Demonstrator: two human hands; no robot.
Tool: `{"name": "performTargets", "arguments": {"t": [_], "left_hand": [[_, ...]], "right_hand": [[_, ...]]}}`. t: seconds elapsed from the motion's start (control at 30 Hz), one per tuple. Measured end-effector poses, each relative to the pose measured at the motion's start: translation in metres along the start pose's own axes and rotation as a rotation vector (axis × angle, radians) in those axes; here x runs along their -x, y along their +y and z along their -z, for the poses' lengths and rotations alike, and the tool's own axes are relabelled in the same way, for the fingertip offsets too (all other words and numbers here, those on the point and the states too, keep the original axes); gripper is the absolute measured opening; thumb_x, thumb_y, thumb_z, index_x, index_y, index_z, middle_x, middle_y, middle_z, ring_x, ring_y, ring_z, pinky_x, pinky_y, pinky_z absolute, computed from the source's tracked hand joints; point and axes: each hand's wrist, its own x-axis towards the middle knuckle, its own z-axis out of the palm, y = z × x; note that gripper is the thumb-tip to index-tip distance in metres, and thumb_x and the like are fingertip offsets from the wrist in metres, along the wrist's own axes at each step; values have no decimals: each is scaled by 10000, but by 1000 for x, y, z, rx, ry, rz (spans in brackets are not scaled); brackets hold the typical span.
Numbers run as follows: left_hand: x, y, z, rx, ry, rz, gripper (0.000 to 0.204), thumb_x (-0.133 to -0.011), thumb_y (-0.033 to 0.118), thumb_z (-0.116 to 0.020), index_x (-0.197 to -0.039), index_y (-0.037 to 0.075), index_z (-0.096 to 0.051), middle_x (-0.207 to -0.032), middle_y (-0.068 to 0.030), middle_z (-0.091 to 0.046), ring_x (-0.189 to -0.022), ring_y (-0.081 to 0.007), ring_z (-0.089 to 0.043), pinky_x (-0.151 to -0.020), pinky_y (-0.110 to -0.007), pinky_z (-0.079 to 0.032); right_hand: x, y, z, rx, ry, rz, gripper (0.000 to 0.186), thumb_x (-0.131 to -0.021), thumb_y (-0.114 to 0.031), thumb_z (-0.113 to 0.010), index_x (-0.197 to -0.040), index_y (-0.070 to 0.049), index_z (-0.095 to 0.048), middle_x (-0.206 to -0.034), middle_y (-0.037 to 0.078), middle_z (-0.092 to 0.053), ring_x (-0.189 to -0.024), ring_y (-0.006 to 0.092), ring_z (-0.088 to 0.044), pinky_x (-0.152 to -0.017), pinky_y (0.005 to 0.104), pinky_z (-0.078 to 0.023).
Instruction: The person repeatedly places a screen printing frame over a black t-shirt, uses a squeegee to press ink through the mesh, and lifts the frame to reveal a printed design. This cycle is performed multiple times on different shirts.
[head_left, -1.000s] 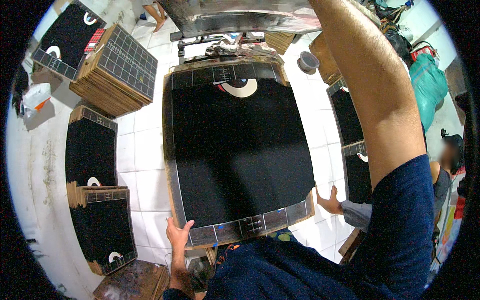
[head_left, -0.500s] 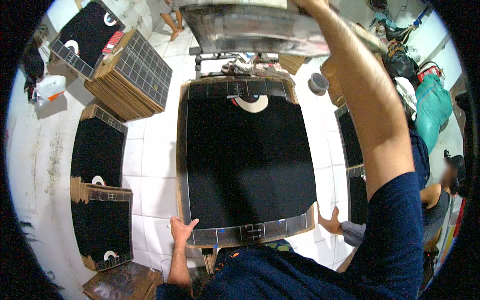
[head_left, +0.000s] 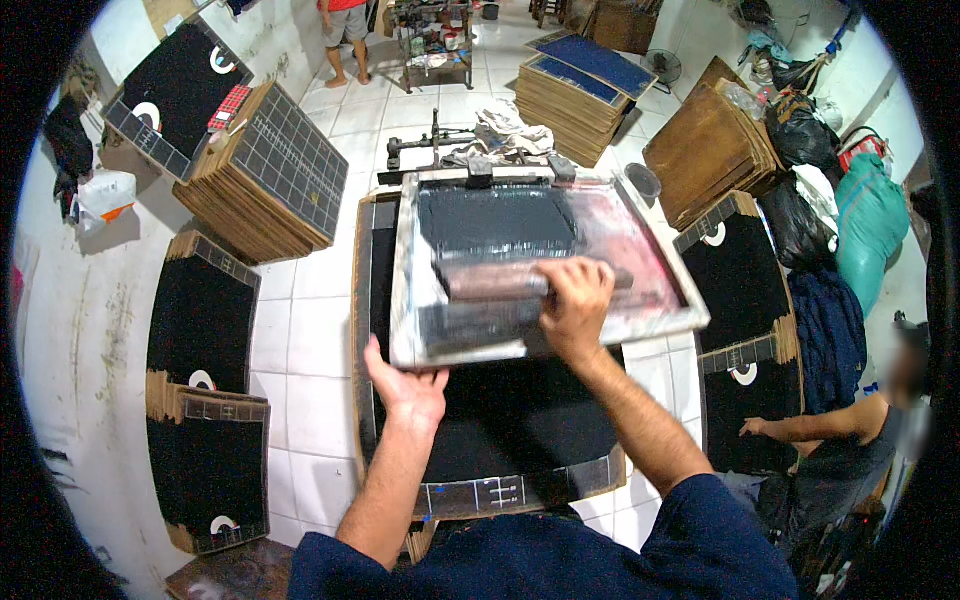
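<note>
R hand point(head_left: 575, 305): fingers closed round the squeegee point(head_left: 490, 281), most of its length left of them, short bit to the right. Dark ink patch point(head_left: 500, 215) on the mesh, just beyond those fingers. L hand point(head_left: 410, 392): palm up, thumb spread away, fingertips partly hidden under near edge of the tilted screen frame point(head_left: 650, 328) (can't tell if they grip). Black fabric panel point(head_left: 500, 420) on its board lies below both hands' fingers, approx. betw. the forearms.
</note>
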Motion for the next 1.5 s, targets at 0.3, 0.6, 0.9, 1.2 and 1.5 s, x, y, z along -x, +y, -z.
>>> {"name": "performTargets", "arguments": {"t": [0.3, 0.6, 0.9, 1.2, 1.5], "left_hand": [[-71, -75, 145, -1088, 344, -805, 770, -867, 418, -849, -1396, -27, -509, -1246, -211, -590, -1202, -375, -569, -1063, -503, -433], [-101, -67, 161, -1902, 8, -1006, 1250, -663, 541, -950, -1577, -48, -332, -1571, -283, -418, -1473, -447, -380, -1214, -583, -288], [-100, -66, 160, -1944, -11, -1017, 1255, -666, 567, -948, -1548, -94, -347, -1527, -294, -446, -1469, -425, -409, -1214, -592, -298], [-100, -64, 160, -1915, -41, -1021, 1227, -707, 571, -908, -1578, -62, -318, -1559, -293, -413, -1475, -444, -375, -1224, -576, -276], [-104, -66, 164, -1958, -47, -994, 1268, -674, 520, -934, -1586, -56, -267, -1593, -263, -391, -1502, -446, -346, -1232, -607, -253]], "right_hand": [[2, 74, -154, -19, -229, -7, 403, -725, -19, -747, -1102, -150, -689, -1004, 43, -655, -1041, 283, -583, -999, 488, -382], [-95, 119, -268, 159, -229, 66, 330, -751, -95, -794, -1049, -160, -669, -1023, 25, -657, -1046, 262, -608, -963, 476, -409], [-97, 119, -263, 251, -471, 41, 383, -774, -265, -871, -1093, -177, -679, -1076, 32, -711, -1082, 253, -663, -888, 459, -452], [-38, 101, -206, 154, -497, 68, 311, -804, -249, -836, -1014, -153, -628, -969, 36, -629, -1017, 278, -625, -840, 466, -424], [-92, 126, -278, 227, -250, 97, 269, -785, -96, -741, -1034, -163, -663, -967, 28, -657, -995, 262, -638, -872, 463, -443]]}}
